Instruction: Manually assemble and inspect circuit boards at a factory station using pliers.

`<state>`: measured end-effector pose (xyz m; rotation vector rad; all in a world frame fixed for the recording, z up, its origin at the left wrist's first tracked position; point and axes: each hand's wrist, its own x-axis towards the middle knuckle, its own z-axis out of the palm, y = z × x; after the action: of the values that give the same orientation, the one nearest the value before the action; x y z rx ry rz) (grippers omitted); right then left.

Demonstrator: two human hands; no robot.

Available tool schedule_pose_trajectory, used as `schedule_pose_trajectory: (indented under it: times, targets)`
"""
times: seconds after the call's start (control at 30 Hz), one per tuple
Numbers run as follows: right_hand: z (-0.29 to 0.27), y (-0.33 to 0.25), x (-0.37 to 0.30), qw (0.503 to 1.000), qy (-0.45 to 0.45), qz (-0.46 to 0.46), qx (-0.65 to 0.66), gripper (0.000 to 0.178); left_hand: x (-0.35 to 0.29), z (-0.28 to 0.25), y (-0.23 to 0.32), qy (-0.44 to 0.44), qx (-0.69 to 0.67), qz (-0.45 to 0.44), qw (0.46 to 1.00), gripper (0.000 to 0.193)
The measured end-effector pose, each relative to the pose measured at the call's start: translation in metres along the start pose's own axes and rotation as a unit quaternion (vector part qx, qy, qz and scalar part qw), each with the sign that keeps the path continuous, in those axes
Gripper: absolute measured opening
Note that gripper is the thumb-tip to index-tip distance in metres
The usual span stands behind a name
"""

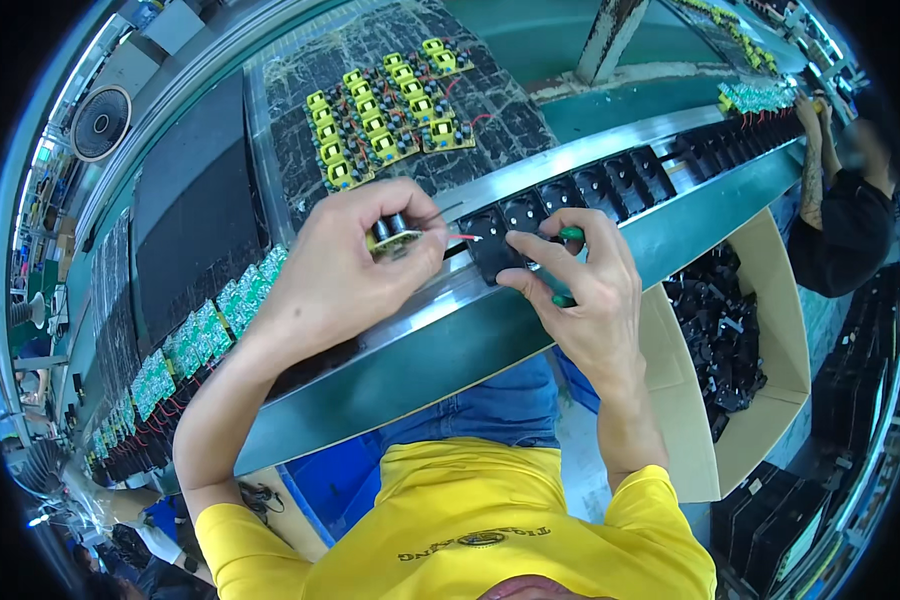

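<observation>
My left hand [365, 265] pinches a small circuit board [398, 243] with dark cylindrical capacitors. A red and a white wire [465, 237] run from the board to the nearest black plastic housing [488, 250] in the row. My right hand [590, 285] has its thumb and index finger at that housing's right side. Tucked in the same hand is a green-handled tool [571, 233]; its two green ends show, but its working end is hidden. More black housings [590, 187] continue to the right along the metal rail.
Yellow-topped circuit boards [375, 125] stand on a dark mat beyond my hands. Green boards [195, 340] line the rail at left. An open carton [690, 400] of black parts [715, 330] sits at right. A co-worker [845, 215] works at the far right beside green boards [760, 97].
</observation>
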<state>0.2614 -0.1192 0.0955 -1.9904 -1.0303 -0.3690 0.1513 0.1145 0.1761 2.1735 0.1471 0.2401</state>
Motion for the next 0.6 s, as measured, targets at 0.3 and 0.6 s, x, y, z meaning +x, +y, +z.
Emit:
schedule_pose_trajectory:
  times: [0.3, 0.6]
  targets:
    - [0.006, 0.001, -0.007, 0.998, -0.009, -0.011, -0.063, 0.036, 0.025, 0.017, -0.013, -0.027, 0.101, -0.064, 0.992, 0.011]
    - [0.010, 0.006, -0.009, 0.999, -0.011, -0.006, -0.045, 0.035, 0.034, 0.024, -0.017, -0.038, 0.115, -0.061, 0.991, 0.015]
